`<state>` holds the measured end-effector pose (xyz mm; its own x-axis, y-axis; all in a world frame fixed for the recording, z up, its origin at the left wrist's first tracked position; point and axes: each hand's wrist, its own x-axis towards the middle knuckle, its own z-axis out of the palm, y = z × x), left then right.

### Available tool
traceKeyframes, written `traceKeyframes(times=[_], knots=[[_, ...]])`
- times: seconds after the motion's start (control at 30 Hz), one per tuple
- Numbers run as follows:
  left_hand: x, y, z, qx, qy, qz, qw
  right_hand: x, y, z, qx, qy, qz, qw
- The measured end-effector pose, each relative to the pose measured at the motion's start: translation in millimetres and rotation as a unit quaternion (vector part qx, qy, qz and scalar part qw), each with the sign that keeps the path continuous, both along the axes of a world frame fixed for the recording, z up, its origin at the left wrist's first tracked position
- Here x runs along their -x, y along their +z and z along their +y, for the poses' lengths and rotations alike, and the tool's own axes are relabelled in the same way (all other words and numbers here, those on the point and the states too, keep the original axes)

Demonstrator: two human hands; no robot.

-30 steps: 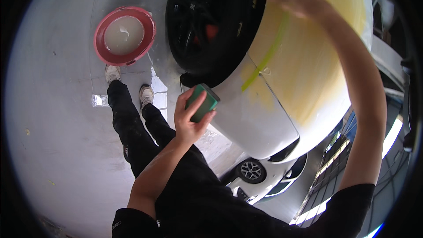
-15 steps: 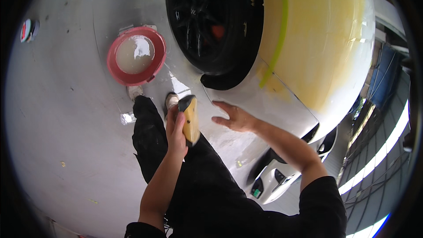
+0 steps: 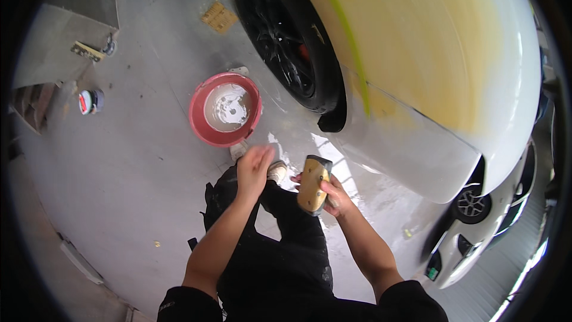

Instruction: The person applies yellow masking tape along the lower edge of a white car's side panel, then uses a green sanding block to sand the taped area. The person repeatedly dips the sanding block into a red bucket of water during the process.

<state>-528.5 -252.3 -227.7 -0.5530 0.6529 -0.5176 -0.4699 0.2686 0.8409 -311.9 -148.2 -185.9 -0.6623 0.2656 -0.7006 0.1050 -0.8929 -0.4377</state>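
My right hand (image 3: 337,195) is wrapped round a sanding block (image 3: 311,186) with a yellow, dark-spotted face and a dark back. Its thumb lies on the yellow side. To the left of it, my left hand (image 3: 255,170) hangs apart from the block with nothing visible in it; motion smears its fingers. Just beyond that hand, a red basin (image 3: 199,125) holds cloudy water on the floor. The white car body panel (image 3: 417,161) ahead on the right has a large yellowish sanded area (image 3: 417,65) and a green tape strip (image 3: 345,21). Neither hand touches the panel.
A black-rimmed car wheel (image 3: 280,42) stands beyond the basin, next to a flat piece of cardboard (image 3: 220,17). A white car (image 3: 476,232) is parked at the right. A round container (image 3: 88,102) sits on the floor far left. Wet patches shine near my feet.
The sanding block has passed from my left hand to my right hand. My left hand has moved up toward the basin. The view has turned, and the basin now appears lower and further right.
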Motion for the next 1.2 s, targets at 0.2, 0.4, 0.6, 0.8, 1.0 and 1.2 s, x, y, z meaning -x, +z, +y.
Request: traceKeyframes(times=[0.2, 0.4, 0.6, 0.8, 1.0, 1.2], knots=[[20, 15, 145, -0.190, -0.005, -0.014, 0.982, -39, -48, -7, -0.103, -0.025, 0.010, 0.994], [21, 4, 223, -0.412, -0.026, -0.082, 0.907, -48, -131, -3, -0.168, -0.082, 0.095, 0.978], [36, -5, 251, -0.498, -0.078, -0.094, 0.858, -21, -201, 21, -0.243, -0.020, 0.067, 0.967], [77, 4, 245, -0.453, -0.128, 0.015, 0.882, 72, -249, 39, -0.334, 0.109, 0.087, 0.932], [174, -53, 201, -0.409, -0.090, 0.197, 0.886, 196, -303, 42, -0.591, 0.290, -0.006, 0.753], [243, -188, 101, -0.234, -0.080, 0.309, 0.918, 287, -380, -7, -0.619, 0.455, -0.184, 0.613]])
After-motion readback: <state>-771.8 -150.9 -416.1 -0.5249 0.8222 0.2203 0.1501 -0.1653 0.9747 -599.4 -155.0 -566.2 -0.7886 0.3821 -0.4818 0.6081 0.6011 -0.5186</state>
